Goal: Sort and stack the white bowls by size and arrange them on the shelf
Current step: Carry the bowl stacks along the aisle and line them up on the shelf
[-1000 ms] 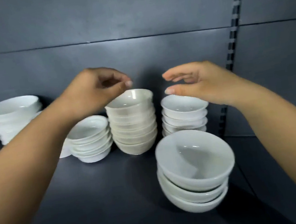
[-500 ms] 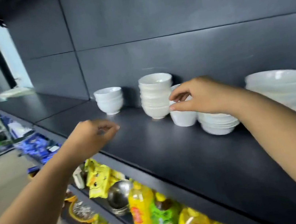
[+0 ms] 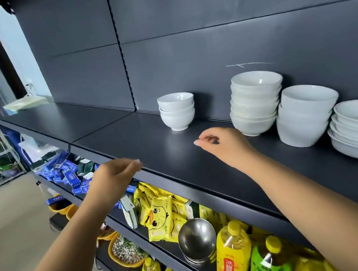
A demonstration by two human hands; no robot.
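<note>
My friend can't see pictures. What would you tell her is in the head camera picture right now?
Four stacks of white bowls stand along the back of a dark shelf. A person's empty left hand hovers at the shelf's front edge, and the empty right hand hovers over the shelf near the stacks. Below are yellow snack packets, a metal bowl and bottles.

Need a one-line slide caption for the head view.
Both hands, left and right, hover empty over the dark shelf beside four stacks of white bowls.
</note>
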